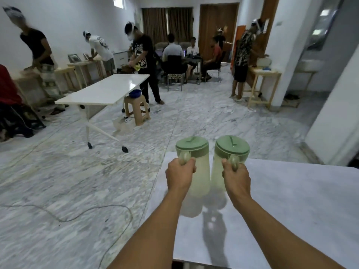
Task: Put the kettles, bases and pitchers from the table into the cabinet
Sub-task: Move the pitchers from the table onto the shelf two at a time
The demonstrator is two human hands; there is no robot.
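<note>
My left hand (180, 171) is curled round the handle of one translucent pale plastic pitcher with a green lid (191, 145), and my right hand (236, 176) grips the handle of its twin, a second green-lidded pale pitcher (232, 146). The two stand upright just beside each other, nearly touching, over the near-left part of the glossy white counter (291, 200). I cannot tell whether their bottoms rest on it or hang just above. I judge this the pick-up of the pitchers. No cabinet is in view, so next I must turn, find it, and carry both level without knocking them together. Beyond lie a grey cable (77, 212) on the marble floor, a white wheeled table (104, 90) and a beige plastic stool (137, 110).
</note>
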